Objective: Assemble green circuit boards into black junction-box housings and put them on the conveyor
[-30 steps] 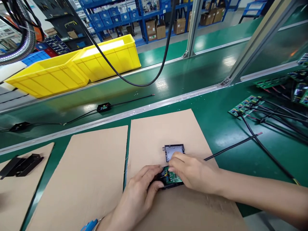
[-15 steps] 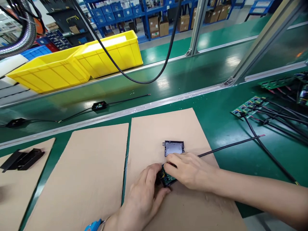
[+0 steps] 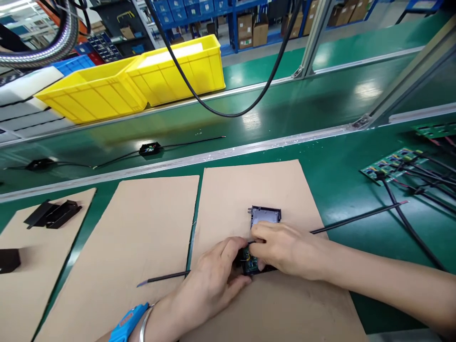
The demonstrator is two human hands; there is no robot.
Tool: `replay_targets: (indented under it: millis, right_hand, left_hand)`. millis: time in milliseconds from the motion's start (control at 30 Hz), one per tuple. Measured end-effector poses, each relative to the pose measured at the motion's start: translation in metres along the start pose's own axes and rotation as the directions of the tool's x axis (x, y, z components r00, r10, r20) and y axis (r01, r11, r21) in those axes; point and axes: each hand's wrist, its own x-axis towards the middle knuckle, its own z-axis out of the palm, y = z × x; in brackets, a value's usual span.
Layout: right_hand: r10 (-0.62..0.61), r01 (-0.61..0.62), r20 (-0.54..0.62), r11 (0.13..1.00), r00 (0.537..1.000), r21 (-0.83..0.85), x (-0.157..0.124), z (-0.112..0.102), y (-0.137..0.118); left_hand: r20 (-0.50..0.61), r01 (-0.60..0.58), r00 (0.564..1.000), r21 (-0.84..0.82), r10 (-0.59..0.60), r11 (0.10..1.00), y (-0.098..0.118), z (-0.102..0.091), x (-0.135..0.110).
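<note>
Angled in from eight o'clock, the left hand (image 3: 210, 278) curves round the nine o'clock end of the black case (image 3: 250, 265), holding it between thumb on the near side and fingers beyond. The right hand (image 3: 285, 249) arches over the case from half past three, fingers bunched; whether they pinch anything is hidden. The case rests on the cardboard sheet (image 3: 249, 187), the grey-faced shell (image 3: 266, 216) at twelve o'clock from it.

Left hand (image 3: 213, 276) around left end of black case (image 3: 265, 271), green board (image 3: 251, 261) inside; right hand (image 3: 285, 247) over board. Grey-lined cover (image 3: 265, 216) between case and far edge of cardboard sheet (image 3: 245, 185). Black cable (image 3: 356, 218) across sheet's right edge. Two black housings (image 3: 63, 214) near far right corner of left sheet (image 3: 42, 263).
</note>
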Motion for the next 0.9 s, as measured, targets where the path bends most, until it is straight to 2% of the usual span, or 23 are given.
replay_targets:
  millis: [233,433,633,733,833,900]
  right_hand:
    - [0.105,-0.108,-0.025,0.984,0.994,-0.142,0.001,-0.002,-0.011]
    - [0.173,-0.176,-0.03,0.975,0.984,-0.136,-0.002,0.001,-0.016]
    - [0.195,-0.203,-0.086,0.974,0.977,-0.099,-0.003,0.01,-0.014]
    - [0.214,-0.222,-0.096,0.971,0.972,-0.083,-0.003,0.013,-0.013]
    - [0.227,-0.236,-0.103,0.968,0.969,-0.082,-0.003,0.016,-0.013]
    - [0.232,-0.241,-0.103,0.967,0.967,-0.083,-0.004,0.016,-0.014]
  left_hand:
    - [-0.037,0.03,0.999,0.072,-0.028,0.997,-0.006,0.005,-0.005]
    - [-0.044,0.016,0.999,0.042,-0.014,0.999,-0.007,0.009,-0.004]
    - [0.003,0.014,1.0,-0.002,-0.014,1.0,-0.008,-0.003,-0.004]
    - [0.016,0.029,0.999,0.156,-0.032,0.987,-0.007,-0.008,-0.006]
    - [0.019,-0.024,1.0,0.409,0.018,0.912,-0.001,-0.006,-0.008]
    - [0.012,-0.052,0.998,0.509,0.054,0.859,0.005,-0.002,-0.008]
